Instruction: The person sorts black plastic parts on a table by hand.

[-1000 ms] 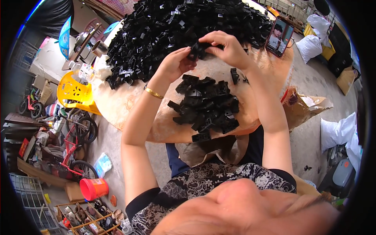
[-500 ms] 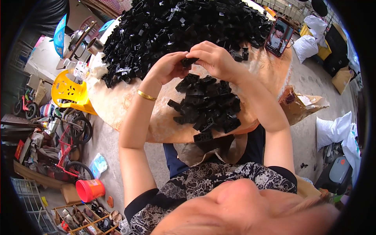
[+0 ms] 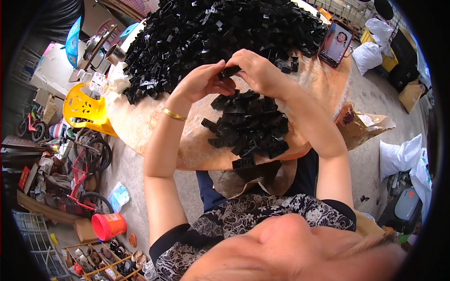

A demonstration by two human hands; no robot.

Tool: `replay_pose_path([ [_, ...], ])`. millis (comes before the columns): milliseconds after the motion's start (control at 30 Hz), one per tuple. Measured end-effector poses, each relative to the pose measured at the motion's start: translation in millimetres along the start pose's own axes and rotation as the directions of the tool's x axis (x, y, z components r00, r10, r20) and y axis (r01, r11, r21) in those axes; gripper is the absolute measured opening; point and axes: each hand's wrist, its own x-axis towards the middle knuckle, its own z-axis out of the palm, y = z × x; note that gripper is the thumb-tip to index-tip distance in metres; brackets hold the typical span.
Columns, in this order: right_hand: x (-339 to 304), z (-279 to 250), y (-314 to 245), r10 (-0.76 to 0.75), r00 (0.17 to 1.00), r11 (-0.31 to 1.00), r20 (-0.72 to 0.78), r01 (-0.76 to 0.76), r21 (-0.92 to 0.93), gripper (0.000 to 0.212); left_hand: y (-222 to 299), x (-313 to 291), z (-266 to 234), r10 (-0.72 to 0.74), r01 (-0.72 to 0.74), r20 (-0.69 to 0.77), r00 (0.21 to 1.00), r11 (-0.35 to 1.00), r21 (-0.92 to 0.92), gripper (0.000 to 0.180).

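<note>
My left hand (image 3: 200, 83) and my right hand (image 3: 257, 69) meet above the round table (image 3: 140, 126), both pinching one small black plastic part (image 3: 229, 71) between the fingertips. A gold bangle (image 3: 174, 114) circles my left wrist. Just below the hands lies a small heap of black plastic parts (image 3: 248, 126), reaching to the table's near edge. A far larger pile of the same black parts (image 3: 211, 33) covers the far half of the table.
A phone with a lit screen (image 3: 335, 43) lies at the table's right rim. A yellow plastic chair (image 3: 86, 107), a bicycle (image 3: 84, 173) and an orange bucket (image 3: 108, 225) stand left. A brown paper bag (image 3: 363, 126) and white sacks (image 3: 398, 154) sit right.
My hands moved from the big pile toward each other, closing together on one black part above the small heap.
</note>
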Motion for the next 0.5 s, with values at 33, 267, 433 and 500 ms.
replay_pose_path([
  [33, 0, 1, 0, -0.052, 0.999, 0.995, 0.011, 0.053, -0.083, 0.028, -1, 0, -4, -0.001, 0.001, -0.004, 1.0, 1.0, -0.001, 0.044],
  [267, 0, 2, -1, -0.128, 0.992, 0.973, -0.009, 0.123, -0.196, 0.028, 2, 1, -11, -0.015, 0.013, 0.088, 0.996, 1.0, 0.019, 0.04],
  [433, 0, 2, -5, 0.032, 0.997, 0.988, -0.068, -0.042, -0.15, 0.033, -5, -4, 7, 0.159, -0.152, -0.01, 0.987, 0.954, 0.257, 0.036],
  [500, 1, 0, -4, 0.036, 0.998, 0.992, -0.058, -0.042, -0.119, 0.038, -7, 0, 6, 0.18, -0.159, -0.057, 0.982, 0.953, 0.256, 0.034],
])
